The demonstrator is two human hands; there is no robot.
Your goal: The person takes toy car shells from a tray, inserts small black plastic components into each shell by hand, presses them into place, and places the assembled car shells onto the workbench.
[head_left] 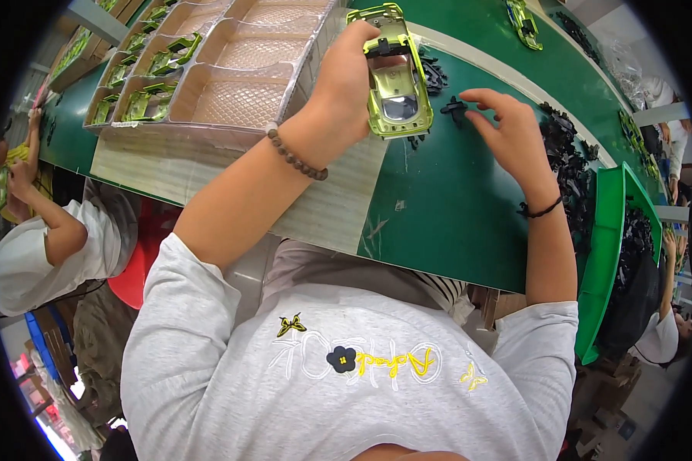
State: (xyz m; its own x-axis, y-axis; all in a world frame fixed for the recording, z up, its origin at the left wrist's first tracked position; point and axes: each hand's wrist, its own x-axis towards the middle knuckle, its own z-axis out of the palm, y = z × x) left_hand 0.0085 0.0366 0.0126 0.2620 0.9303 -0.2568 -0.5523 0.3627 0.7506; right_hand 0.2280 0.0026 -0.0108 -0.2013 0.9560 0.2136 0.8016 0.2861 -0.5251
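A yellow-green toy car body [401, 81] is gripped in my left hand [344, 84], tilted up above the table, with its hollow inside and a clear window part showing. A black plastic piece [382, 48] crosses the shell near my thumb. Farther right, my right hand [507, 131] has its thumb and forefinger apart, close to a small black plastic part [454, 111]. Whether the fingertips touch that part is unclear. More black parts [432, 75] lie in a cluster just behind the car body, which hides some of them.
At the left stands a clear divided tray [234, 81] with several green car bodies [148, 101] in its compartments. A heap of black parts [565, 142] lies beyond my right wrist, beside a green bin [601, 265]. Another person [58, 230] sits at the left.
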